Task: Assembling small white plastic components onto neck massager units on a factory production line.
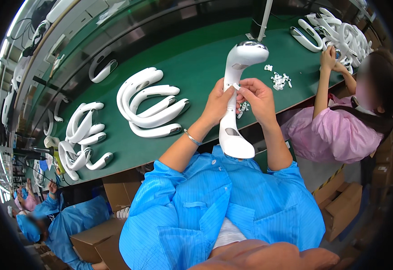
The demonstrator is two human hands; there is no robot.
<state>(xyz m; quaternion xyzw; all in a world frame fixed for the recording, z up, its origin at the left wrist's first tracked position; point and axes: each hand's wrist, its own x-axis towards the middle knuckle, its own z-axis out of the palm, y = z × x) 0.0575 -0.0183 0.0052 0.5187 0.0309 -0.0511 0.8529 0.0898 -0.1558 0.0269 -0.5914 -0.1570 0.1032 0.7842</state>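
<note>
Upright in front of me is a white curved neckband device (233, 128) with glossy dark ends and grey oval panels. My left hand (216, 104) is wrapped round its narrow middle. The thumb and finger of my right hand (260, 100) pinch a small white plastic clip (236, 86) against that middle section. Several more small white parts (243, 109) show just beneath my right hand; whether they lie in the palm or on the table I cannot tell. Beyond it, a loose heap of small white parts (279, 81) lies on the green table.
On the green table (196, 58), stacked white neckbands (153, 117) lie left of me, with another cluster (77, 135) farther left. A co-worker in pink (336, 130) handles pieces by a large neckband pile (340, 33) at right. A post (265, 20) rises behind. Cardboard boxes (343, 209) stand below.
</note>
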